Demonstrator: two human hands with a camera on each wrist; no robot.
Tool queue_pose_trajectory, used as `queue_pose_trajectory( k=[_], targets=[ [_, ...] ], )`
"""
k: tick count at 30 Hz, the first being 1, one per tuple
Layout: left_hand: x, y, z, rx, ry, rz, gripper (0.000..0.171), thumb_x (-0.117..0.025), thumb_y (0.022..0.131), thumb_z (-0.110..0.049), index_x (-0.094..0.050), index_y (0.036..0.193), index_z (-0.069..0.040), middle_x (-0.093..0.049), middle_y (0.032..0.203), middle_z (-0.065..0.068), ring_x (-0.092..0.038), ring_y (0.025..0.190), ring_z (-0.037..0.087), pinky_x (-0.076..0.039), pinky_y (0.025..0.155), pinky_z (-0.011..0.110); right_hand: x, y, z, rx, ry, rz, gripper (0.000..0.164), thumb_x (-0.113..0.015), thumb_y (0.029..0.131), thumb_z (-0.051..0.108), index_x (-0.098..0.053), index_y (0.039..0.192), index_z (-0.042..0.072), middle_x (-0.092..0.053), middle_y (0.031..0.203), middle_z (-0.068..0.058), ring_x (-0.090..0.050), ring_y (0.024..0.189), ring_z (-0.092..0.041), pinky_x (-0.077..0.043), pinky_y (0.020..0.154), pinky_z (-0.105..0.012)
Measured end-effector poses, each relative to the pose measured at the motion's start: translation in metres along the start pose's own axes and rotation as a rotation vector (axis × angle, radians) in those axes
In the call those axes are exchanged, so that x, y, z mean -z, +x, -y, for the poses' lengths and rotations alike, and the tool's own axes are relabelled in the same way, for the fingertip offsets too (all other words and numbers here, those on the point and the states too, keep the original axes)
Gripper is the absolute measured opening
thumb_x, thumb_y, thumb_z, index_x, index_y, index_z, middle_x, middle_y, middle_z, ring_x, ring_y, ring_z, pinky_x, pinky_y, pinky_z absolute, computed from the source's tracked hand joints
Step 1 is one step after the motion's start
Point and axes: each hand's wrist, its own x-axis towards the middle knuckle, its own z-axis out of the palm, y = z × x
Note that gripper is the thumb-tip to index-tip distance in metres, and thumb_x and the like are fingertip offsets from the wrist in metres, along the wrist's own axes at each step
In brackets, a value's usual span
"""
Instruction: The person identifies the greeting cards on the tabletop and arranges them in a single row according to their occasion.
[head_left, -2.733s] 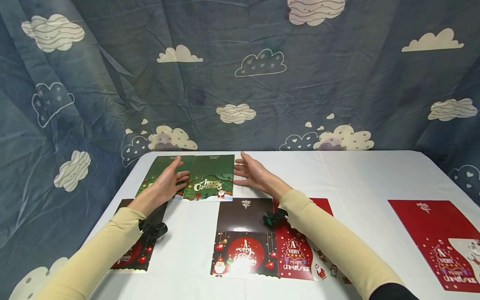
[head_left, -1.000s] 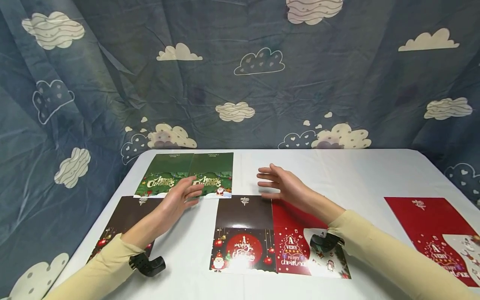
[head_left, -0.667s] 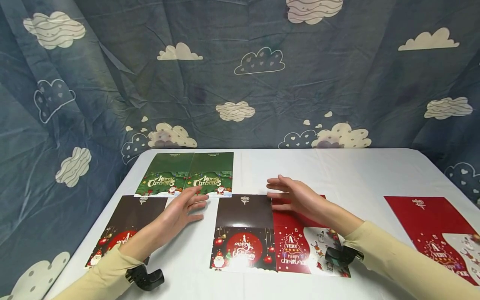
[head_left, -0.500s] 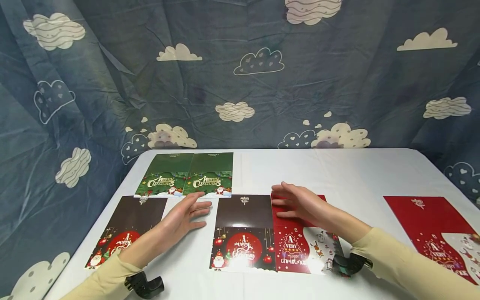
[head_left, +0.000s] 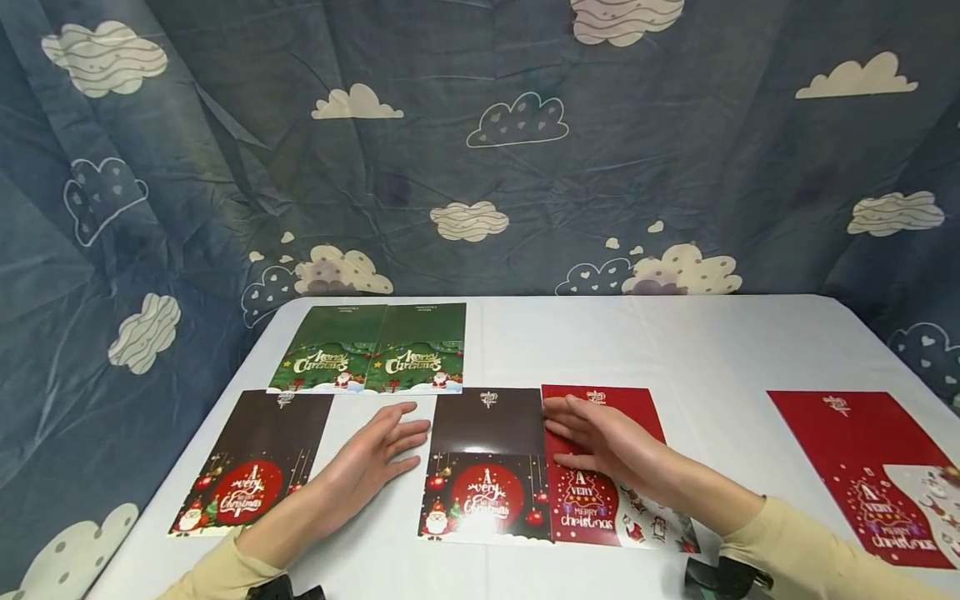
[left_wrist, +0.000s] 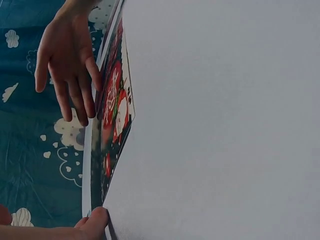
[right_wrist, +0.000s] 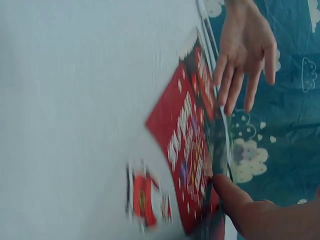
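My left hand (head_left: pixel 378 450) is just left of the middle dark brown Christmas card (head_left: pixel 487 425), fingers loosely extended, fingertips close to its left edge. My right hand (head_left: pixel 603 437) is over the red Christmas card (head_left: pixel 577 517) beside it, fingers slightly bent and fingertips near the seam where the two cards meet. Neither hand holds anything. In the left wrist view the right hand (left_wrist: pixel 67 65) appears with its palm showing and fingers spread. The right wrist view shows the left hand (right_wrist: pixel 245 55) with straight fingers, and the right thumb (right_wrist: pixel 227 192) overlapping the red card.
Two green Christmas cards (head_left: pixel 416 367) lie side by side at the back left. Another dark brown card (head_left: pixel 243 492) lies at the left, partly behind the left forearm. A second red card (head_left: pixel 862 475) is at the far right. A cloud-patterned cloth (head_left: pixel 480 175) hangs behind the white table (head_left: pixel 735 333).
Both hands have drawn back from the green cards toward the near side. The left hand now sits beside the middle brown card, the right over the red card. The cards look unmoved.
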Motion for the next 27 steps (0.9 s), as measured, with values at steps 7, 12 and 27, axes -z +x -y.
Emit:
queue_pose_trajectory(
  k=[7, 12, 27],
  targets=[
    [-0.004, -0.004, 0.005, -0.01, -0.025, -0.017, 0.063, -0.036, 0.107, -0.041, -0.012, 0.154, -0.007, -0.024, 0.157, 0.023, -0.021, 0.145, 0.035, -0.021, 0.117, 0.048, -0.013, -0.006, -0.008, -0.022, 0.064, 0.059, 0.067, -0.043, 0.105, 0.039, -0.022, 0.153, -0.003, -0.019, 0.159, -0.023, -0.019, 0.146, -0.039, -0.045, 0.101, -0.043],
    [-0.007, -0.005, 0.006, -0.017, -0.031, -0.018, 0.061, -0.037, 0.107, -0.038, -0.013, 0.153, -0.005, -0.023, 0.156, 0.023, -0.019, 0.146, 0.035, -0.019, 0.117, 0.049, -0.013, -0.012, -0.008, -0.021, 0.071, 0.056, 0.069, -0.043, 0.105, 0.04, -0.022, 0.154, -0.004, -0.017, 0.16, -0.023, -0.015, 0.146, -0.039, -0.046, 0.101, -0.044],
    [-0.014, -0.007, 0.008, -0.032, 0.0, -0.024, 0.061, -0.036, 0.107, -0.04, -0.017, 0.152, -0.003, -0.019, 0.158, 0.021, -0.016, 0.146, 0.035, -0.016, 0.118, 0.05, -0.005, -0.024, -0.004, -0.027, -0.021, 0.029, 0.07, -0.041, 0.106, 0.041, -0.021, 0.153, -0.007, -0.024, 0.156, -0.028, -0.028, 0.142, -0.041, -0.046, 0.1, -0.043]
  ],
)
